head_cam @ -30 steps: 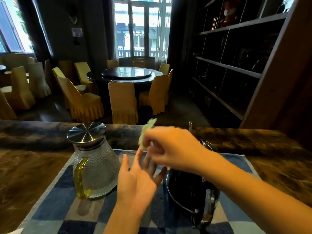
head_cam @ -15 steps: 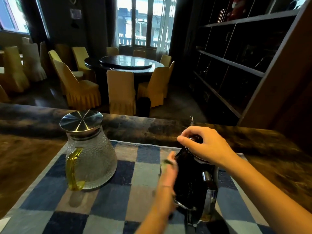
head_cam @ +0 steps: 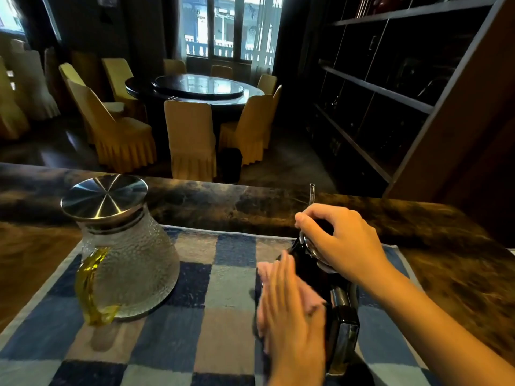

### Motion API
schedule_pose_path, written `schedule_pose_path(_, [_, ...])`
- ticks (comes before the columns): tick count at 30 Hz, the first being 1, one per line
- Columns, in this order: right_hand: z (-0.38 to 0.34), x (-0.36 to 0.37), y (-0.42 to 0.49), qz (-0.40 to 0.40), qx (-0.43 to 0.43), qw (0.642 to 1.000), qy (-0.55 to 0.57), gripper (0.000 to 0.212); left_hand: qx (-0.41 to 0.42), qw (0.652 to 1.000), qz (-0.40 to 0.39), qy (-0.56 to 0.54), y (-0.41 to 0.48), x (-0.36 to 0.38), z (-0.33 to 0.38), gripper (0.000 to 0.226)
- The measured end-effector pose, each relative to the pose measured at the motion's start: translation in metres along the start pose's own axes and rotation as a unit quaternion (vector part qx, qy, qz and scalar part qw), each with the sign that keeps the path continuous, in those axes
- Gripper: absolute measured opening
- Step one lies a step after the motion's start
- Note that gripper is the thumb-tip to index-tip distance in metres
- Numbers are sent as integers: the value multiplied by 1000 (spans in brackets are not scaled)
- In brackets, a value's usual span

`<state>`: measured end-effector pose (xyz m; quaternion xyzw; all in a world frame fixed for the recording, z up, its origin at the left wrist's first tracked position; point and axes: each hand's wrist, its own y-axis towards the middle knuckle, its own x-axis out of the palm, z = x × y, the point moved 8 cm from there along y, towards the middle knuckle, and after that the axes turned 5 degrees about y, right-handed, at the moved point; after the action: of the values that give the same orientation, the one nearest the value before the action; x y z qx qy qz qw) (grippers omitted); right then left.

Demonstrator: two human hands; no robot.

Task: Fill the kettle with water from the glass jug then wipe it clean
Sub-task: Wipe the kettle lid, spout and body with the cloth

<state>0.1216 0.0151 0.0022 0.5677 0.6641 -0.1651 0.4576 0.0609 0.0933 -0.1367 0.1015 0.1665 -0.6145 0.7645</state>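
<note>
- One dark kettle [head_cam: 309, 266] stands on the right part of a blue checked mat [head_cam: 167, 316]. The mat lies on the brown counter [head_cam: 250, 210].
- Two hands are at the kettle, one on each side.
- The left hand [head_cam: 289, 310] has its fingers straight and close together. It presses one pink cloth [head_cam: 312, 300] flat against the left side of the kettle. Its grip is open, with nothing closed inside it. This hand is a little blurred.
- The right hand [head_cam: 342, 243] lies on the top of the kettle. Its fingers are curled over the top rim, so its grip is closed on the kettle.
- One black and metal handle [head_cam: 342, 330] of the kettle points toward the person, between the two arms.
- One glass jug [head_cam: 125, 260] stands upright on the left part of the mat, well apart from the kettle. No hand touches it.
- The jug has one round metal lid [head_cam: 104, 197] on top and one yellow-green handle at its near left side.
- Behind the counter there is one round table [head_cam: 195, 90]. I count at least seven chairs [head_cam: 191, 140] with yellow covers around it, and there are more at the left edge.
- Dark shelves [head_cam: 390, 93] fill the right wall.
</note>
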Motion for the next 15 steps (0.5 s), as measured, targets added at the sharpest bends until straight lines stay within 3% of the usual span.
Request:
schedule_pose_path(1, [-1,1,0,0,-1,1000,1,34,-30,999,-28,-12,-4,2,-1,61])
schedule_pose_path(2, [-2,1,0,1,-1,1000,3,34,-18,999,-24,-31,-5,0,12,54])
schedule_pose_path(3, [-1,0,0,3,-4,1000,3,35,34,995,-14,-90,-3,-2,32,61])
schedule_pose_path(4, [-2,0,0,6,-7,1000,5,36,71,979,-41,-189,0,-1,43,78])
schedule_pose_path(5, [-1,0,0,11,-7,1000,6,37,81,940,-106,-313,1,-1,49,86])
schedule_pose_path(7, [1,0,1,18,-3,1000,6,39,118,912,-123,-373,11,-20,64,68])
schedule_pose_path(10, [1,0,0,16,-2,999,30,37,147,944,-72,-287,32,-23,53,46])
schedule_pose_path(12, [1,0,-1,10,1,999,32,34,183,975,-10,-125,32,-13,31,54])
schedule_pose_path(14, [1,0,-1,7,3,1000,23,32,175,980,88,44,19,-8,8,61])
schedule_pose_path(15, [1,0,-1,8,2,1000,22,31,186,976,105,41,10,-5,0,66])
